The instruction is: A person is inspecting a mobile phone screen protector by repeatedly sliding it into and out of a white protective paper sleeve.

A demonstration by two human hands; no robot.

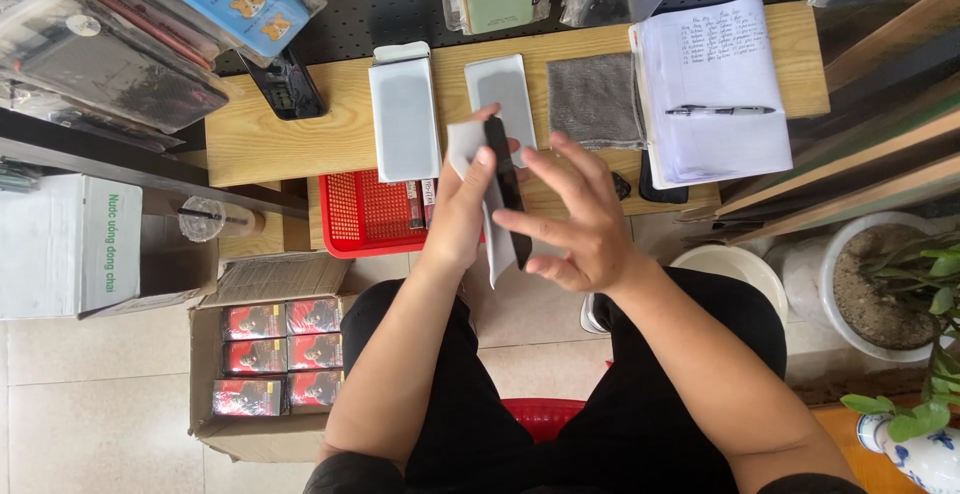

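Right hand open beside slim black phone, held edge-on.

A phone is held on edge between the left hand and the right hand, above the front edge of the shelf. At 11 o'clock from the phone a box is laid on the shelf; at 12 a flat pack; at 1 a cloth; at 2 a notebook, with a pen on it. At 9 a basket is set under the shelf, and at 7 a carton on the floor.
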